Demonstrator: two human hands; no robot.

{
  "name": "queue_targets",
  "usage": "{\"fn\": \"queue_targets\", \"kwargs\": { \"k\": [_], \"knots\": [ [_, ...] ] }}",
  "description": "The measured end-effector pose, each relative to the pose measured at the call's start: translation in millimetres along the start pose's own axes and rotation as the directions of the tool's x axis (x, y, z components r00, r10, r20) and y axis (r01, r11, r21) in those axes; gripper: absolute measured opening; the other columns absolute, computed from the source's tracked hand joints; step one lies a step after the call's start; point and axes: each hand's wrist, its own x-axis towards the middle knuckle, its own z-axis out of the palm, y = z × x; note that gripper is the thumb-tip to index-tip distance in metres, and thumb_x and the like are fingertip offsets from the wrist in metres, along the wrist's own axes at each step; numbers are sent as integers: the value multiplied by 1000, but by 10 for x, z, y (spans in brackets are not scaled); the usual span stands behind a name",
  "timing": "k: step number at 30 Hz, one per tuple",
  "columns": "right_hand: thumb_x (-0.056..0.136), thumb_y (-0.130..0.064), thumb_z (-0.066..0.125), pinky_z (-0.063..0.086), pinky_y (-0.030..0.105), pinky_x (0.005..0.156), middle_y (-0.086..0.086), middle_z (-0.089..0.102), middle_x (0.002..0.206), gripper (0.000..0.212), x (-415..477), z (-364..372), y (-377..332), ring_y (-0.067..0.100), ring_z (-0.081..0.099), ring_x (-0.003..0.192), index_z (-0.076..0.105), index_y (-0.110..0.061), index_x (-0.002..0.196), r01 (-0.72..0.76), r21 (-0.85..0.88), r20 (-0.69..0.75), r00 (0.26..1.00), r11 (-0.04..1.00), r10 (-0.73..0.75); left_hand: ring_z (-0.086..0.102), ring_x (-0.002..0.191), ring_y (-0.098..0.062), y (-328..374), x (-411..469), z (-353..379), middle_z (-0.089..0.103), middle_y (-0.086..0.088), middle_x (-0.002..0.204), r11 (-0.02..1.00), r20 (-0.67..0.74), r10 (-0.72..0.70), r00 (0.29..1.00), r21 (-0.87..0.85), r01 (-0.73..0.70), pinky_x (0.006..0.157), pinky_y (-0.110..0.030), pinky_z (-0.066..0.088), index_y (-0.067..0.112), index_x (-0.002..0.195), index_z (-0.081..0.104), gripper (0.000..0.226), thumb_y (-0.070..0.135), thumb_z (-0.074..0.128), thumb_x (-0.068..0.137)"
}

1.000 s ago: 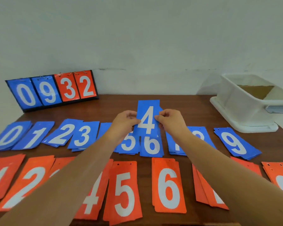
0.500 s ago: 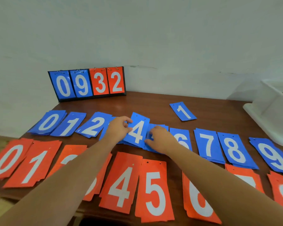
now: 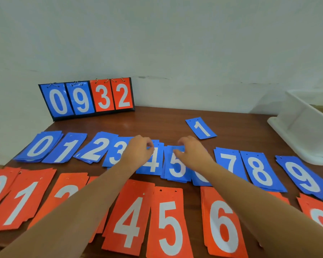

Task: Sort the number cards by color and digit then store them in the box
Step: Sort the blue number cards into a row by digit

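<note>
Both forearms reach out side by side over the near row of orange piles to the middle of the blue row. The left hand is knuckles-up at the upper left corner of the blue 4 pile, its fingers curled and thumb and forefinger closed together on the top edge. The right hand is arched over the upper part of the blue 5 pile, fingers bent down with the tips on the top edge; I cannot tell whether they grip it or only rest there. A lone blue 1 card lies apart, further back on the wooden table. The white box stands at the far right.
</note>
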Motion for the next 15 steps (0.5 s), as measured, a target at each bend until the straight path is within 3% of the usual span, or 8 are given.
{"fn": "queue_targets", "kwargs": {
  "k": [3, 5, 8, 10, 12, 15],
  "knots": [
    [94, -27, 57, 46, 30, 71, 8, 56, 110, 29, 203, -196, 264, 22, 59, 88, 59, -6, 114, -152, 37, -84, 984, 988, 155, 62, 81, -10, 310, 183, 109, 65, 4, 100, 979, 28, 1, 1000, -202, 5, 61, -19, 47, 18, 100, 70, 15, 20, 56, 96],
    [92, -22, 56, 41, 31, 71, 13, 54, 109, 29, 350, -266, 496, 28, 56, 94, 57, 0, 111, -247, 44, -119, 961, 968, 250, 60, 78, -6, 518, 360, 226, 66, 6, 95, 946, 71, -31, 997, -319, 53, 58, -15, 44, 19, 100, 69, 14, 22, 56, 96],
    [91, -25, 57, 42, 37, 84, 19, 51, 120, 35, 580, -306, 796, 35, 51, 111, 52, 1, 115, -354, 35, -155, 922, 935, 355, 63, 79, -18, 798, 678, 462, 68, -1, 89, 855, 157, -107, 982, -489, 172, 77, -35, 57, 16, 87, 64, 12, 24, 57, 92],
    [91, -36, 62, 41, 41, 94, 20, 49, 125, 46, 729, -294, 923, 38, 48, 117, 49, -1, 119, -412, -4, -157, 900, 911, 406, 57, 81, -21, 957, 859, 608, 60, -6, 87, 772, 220, -139, 965, -587, 245, 95, -46, 52, 21, 74, 54, 17, 28, 58, 90],
    [88, -49, 64, 38, 42, 100, 19, 48, 130, 61, 852, -269, 1006, 37, 44, 122, 47, -4, 126, -457, -94, -149, 885, 885, 441, 59, 86, -22, 1045, 1038, 745, 59, -8, 88, 679, 255, -172, 952, -670, 302, 100, -48, 49, 24, 71, 50, 20, 32, 59, 87],
    [81, -54, 70, 36, 42, 103, 18, 46, 134, 71, 968, -251, 1046, 36, 43, 124, 47, -8, 130, -471, -193, -151, 881, 861, 448, 58, 87, -21, 1067, 1188, 883, 55, -9, 87, 598, 291, -179, 940, -726, 338, 94, -39, 48, 23, 70, 48, 16, 35, 56, 77]
  ]
}}
